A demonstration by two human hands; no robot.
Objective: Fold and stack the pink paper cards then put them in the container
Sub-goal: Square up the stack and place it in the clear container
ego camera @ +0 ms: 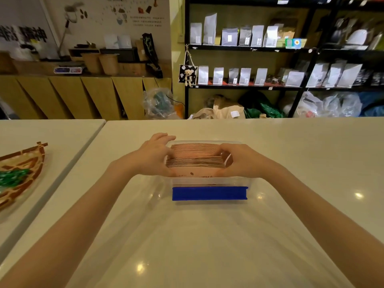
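A clear plastic container (209,181) with a blue clip (209,193) on its near side stands on the white table. Inside it, folded pink paper cards stand on edge: a far stack (195,149) and a near stack (196,164) with print on its front card. My left hand (154,157) grips the near stack's left end. My right hand (239,161) grips its right end. Both hands reach into the container, and their fingers hide the ends of the stacks.
A woven boat-shaped basket (22,173) with green items lies on the adjoining table at the left. A seam (83,150) separates the two tables. Black shelves (291,48) with white bags and a wooden counter (83,94) stand beyond the table.
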